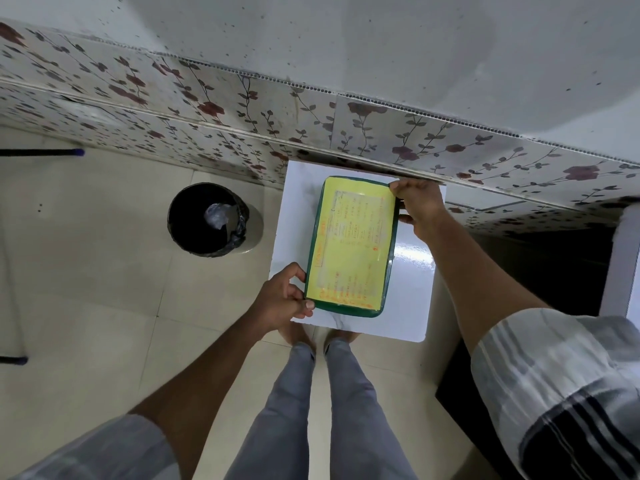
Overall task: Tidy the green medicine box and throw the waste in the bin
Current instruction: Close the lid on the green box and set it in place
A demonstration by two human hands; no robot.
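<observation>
The green medicine box point(351, 245) has a dark green rim and a closed yellow lid with orange print. It lies on a small white table point(412, 289). My left hand point(282, 299) grips the box's near left corner. My right hand point(420, 207) grips its far right corner. The round bin point(207, 218) stands on the floor to the left of the table, lined with a black bag and holding a crumpled pale piece of waste. What is inside the box is hidden by the lid.
A wall with floral panels point(242, 109) runs right behind the table. My legs and bare feet point(322, 341) stand at the table's near edge. A dark opening point(540, 278) lies to the right. Thin black rods point(41, 152) cross the tiled floor at far left.
</observation>
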